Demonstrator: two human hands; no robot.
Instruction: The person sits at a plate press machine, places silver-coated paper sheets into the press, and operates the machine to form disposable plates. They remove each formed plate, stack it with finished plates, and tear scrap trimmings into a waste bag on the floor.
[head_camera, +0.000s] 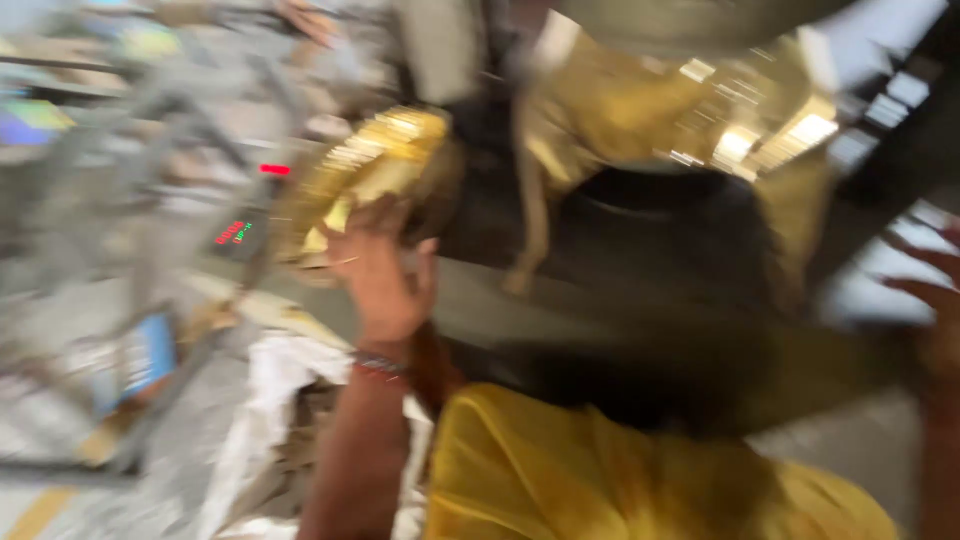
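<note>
1. Head view: the whole picture is smeared by motion, so fine detail cannot be told.
2. The left hand (385, 275) is raised with its back to the camera, a thin band at the wrist. Its fingers (352, 238) reach up against the underside of a shiny gold, crumpled-looking mass (385, 160). The grip looks loosely curled at that gold edge; whether it is clamped on it or only touching it cannot be told.
3. The right hand (935, 300) shows only at the right edge of the picture, its fingers spread apart and holding nothing that can be seen. It lies just beside the rim of a large dark, round, basin-like container (650, 300).
4. That dark container fills the middle of the view, between the two hands. What is inside it is lost in blur and shadow.
5. Above and behind the dark container sits a large shiny gold piece (640, 120) with bright reflections of lights on its surface. The gold mass by the left hand lies to its left; whether the two join cannot be told.
6. Bright yellow cloth (600, 475) covers the lower middle, below the dark container.
7. At the lower left lies white crumpled sheeting (270, 400). Further left a grey metal frame (150, 150) stands, with small red lit marks (272, 169) near it.
</note>
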